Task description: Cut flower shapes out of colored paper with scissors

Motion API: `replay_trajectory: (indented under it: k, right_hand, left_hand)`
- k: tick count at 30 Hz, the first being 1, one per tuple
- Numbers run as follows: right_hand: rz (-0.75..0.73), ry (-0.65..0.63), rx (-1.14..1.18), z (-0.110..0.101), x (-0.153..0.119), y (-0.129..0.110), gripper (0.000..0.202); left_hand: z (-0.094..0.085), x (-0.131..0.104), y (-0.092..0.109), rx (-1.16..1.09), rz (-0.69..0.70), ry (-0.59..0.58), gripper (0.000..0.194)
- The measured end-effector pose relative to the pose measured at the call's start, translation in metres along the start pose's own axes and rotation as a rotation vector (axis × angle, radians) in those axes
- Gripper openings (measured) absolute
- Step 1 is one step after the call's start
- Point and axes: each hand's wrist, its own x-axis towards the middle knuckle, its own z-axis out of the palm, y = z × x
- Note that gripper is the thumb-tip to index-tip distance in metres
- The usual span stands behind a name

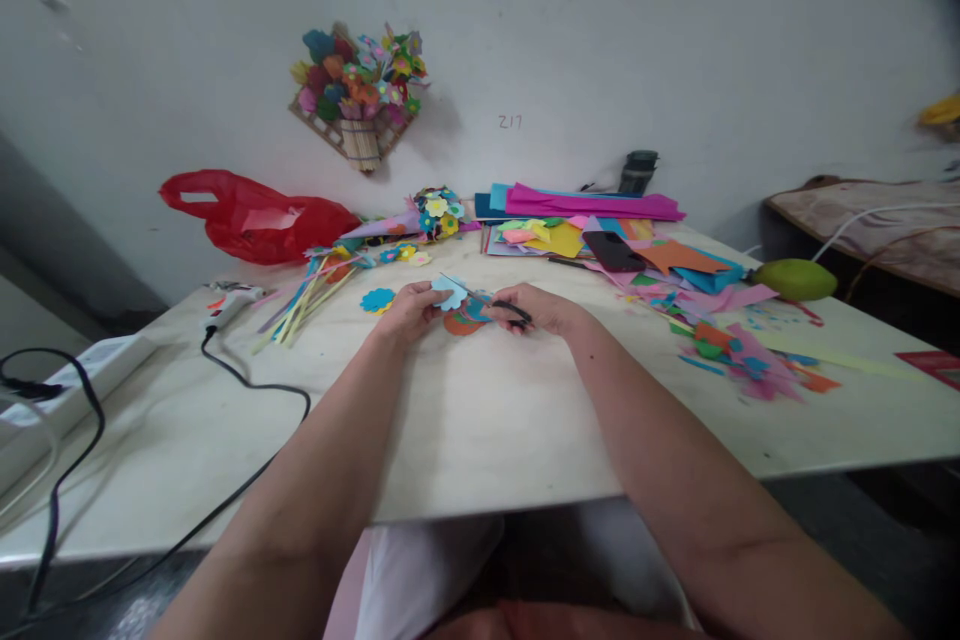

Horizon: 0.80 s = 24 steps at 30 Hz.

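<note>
My left hand [413, 311] pinches a light blue paper flower [449, 293] above the table. My right hand [534, 308] is closed round the black handles of a pair of scissors [513, 312]. The scissors' blades point left and reach the edge of the light blue flower. Under the scissors lie orange and blue paper pieces [463, 322], partly covered by my hands. Just left of my left hand rests a blue paper flower [377, 300] with a bit of yellow beneath it.
A glue gun [234, 304] with a black cord and a power strip [97, 380] lie at left. A red plastic bag [259, 220] stands behind. Coloured sheets [592, 205], a phone [613, 251], paper scraps [750, 360] and a green fruit-like object [795, 279] are on the right.
</note>
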Motion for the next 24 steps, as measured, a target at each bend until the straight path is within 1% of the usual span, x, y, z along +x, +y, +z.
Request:
replay_trajectory:
  k: [4,9,13,18,24]
  right_hand:
    - [0.008,-0.015,-0.001,-0.0001,-0.0002,0.0004,0.023]
    - [0.007,-0.034,-0.019,-0.0021,-0.0005,0.0018,0.023]
    - [-0.005,-0.050,-0.012,-0.0032,-0.0008,0.0017,0.024]
    - [0.014,-0.043,-0.006,-0.0020,-0.0017,-0.0017,0.025]
    - [0.015,-0.015,-0.016,-0.0003,-0.0030,-0.0043,0.024]
  left_hand:
    - [0.0007,-0.0005,0.0010,0.004,-0.014,0.015,0.013]
    - [0.0017,-0.0021,0.0025,-0.012,-0.034,0.003,0.011]
    - [-0.0006,-0.0019,0.0011,-0.005,-0.021,-0.005,0.011]
    - [-0.0026,-0.0013,-0.0004,0.002,-0.010,-0.005,0.013]
    - [-0.0002,-0.0023,0.0023,-0.004,-0.020,0.009,0.015]
